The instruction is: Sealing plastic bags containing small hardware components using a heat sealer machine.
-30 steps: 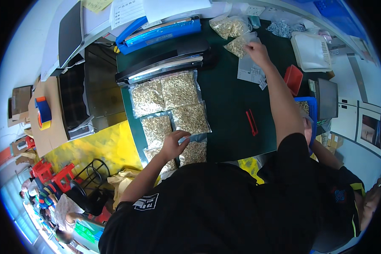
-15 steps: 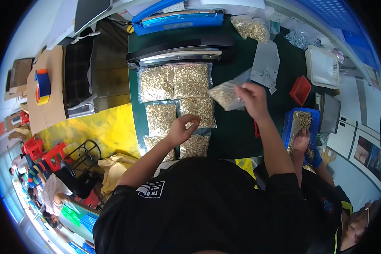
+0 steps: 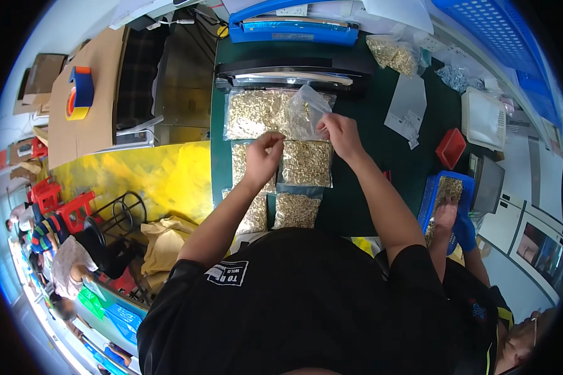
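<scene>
Both hands [image 3: 300, 147] hold a clear bag [image 3: 304, 112] of gold bits.

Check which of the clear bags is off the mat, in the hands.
The clear bag pinched between left hand and right hand, raised over the top row; the other filled bags lie flat on the green mat.

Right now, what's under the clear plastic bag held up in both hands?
Under the clear plastic bag, flat sealed pouches of small tan pieces lie on the dark green mat. The bag and hands cover part of them.

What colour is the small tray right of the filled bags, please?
Red, clearest in the head view.
</scene>
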Demonstrator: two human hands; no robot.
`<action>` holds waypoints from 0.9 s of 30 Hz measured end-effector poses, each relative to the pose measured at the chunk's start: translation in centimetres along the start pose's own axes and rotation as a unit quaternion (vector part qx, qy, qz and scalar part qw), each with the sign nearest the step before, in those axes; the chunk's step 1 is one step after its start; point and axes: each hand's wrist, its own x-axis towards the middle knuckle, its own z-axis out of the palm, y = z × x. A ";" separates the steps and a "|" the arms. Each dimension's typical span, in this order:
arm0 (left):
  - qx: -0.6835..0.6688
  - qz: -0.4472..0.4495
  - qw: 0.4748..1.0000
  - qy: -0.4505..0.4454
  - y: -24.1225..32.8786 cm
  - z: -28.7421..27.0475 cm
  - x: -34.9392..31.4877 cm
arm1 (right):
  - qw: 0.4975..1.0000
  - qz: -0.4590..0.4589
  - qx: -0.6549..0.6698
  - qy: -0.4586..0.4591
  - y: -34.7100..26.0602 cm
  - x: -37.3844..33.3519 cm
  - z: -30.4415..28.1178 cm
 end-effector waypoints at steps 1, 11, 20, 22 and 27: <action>-0.002 0.001 1.000 -0.002 1.5 0.4 0.9 | 1.000 0.000 -0.002 0.003 0.9 -0.2 -0.3; 0.463 -0.052 0.881 -0.085 10.2 3.8 9.3 | 0.990 0.035 -0.120 0.065 0.2 1.8 0.1; 0.288 0.022 0.957 0.017 7.1 -2.2 7.1 | 0.990 -0.025 -0.118 0.072 -4.9 1.4 0.0; 0.253 -0.005 0.967 0.038 8.0 -1.8 6.6 | 0.992 -0.019 -0.086 0.092 -4.1 1.8 0.0; 0.255 0.028 0.965 0.061 5.4 -0.6 6.7 | 0.978 -0.071 -0.172 0.095 -1.3 3.6 1.1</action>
